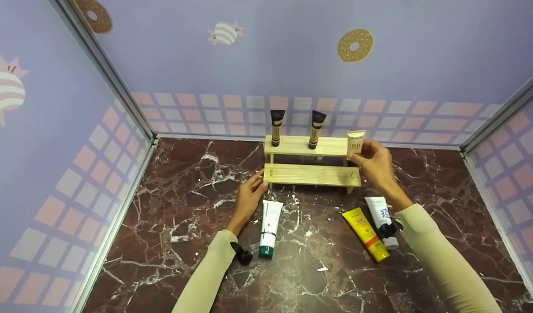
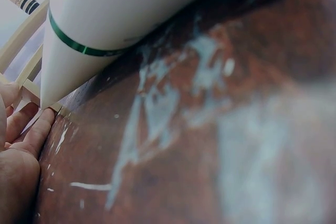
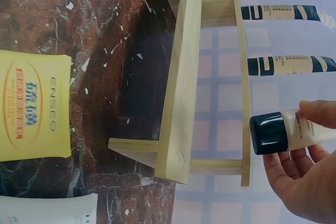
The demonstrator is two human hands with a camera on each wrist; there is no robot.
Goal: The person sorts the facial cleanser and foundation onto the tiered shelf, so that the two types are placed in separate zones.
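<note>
My right hand (image 1: 377,163) pinches a small cream-coloured BB cream tube (image 1: 355,143) between thumb and fingers at the right end of the upper shelf. In the right wrist view its dark cap (image 3: 269,134) points at that shelf, with a narrow gap between. Two slim black-and-gold tubes (image 1: 276,128) (image 1: 316,130) stand cap-down on the same shelf. The lower shelf of the two-step wooden rack (image 1: 312,174) holds nothing. At its left end, my left hand (image 1: 248,195) touches the rack with extended fingers (image 2: 39,129).
A white tube with a green cap (image 1: 270,228) lies before the rack, beside my left wrist. A yellow tube (image 1: 365,234) and a white tube with blue print (image 1: 378,211) lie near my right forearm. Patterned wall panels (image 1: 292,65) enclose the marbled tabletop (image 1: 188,217).
</note>
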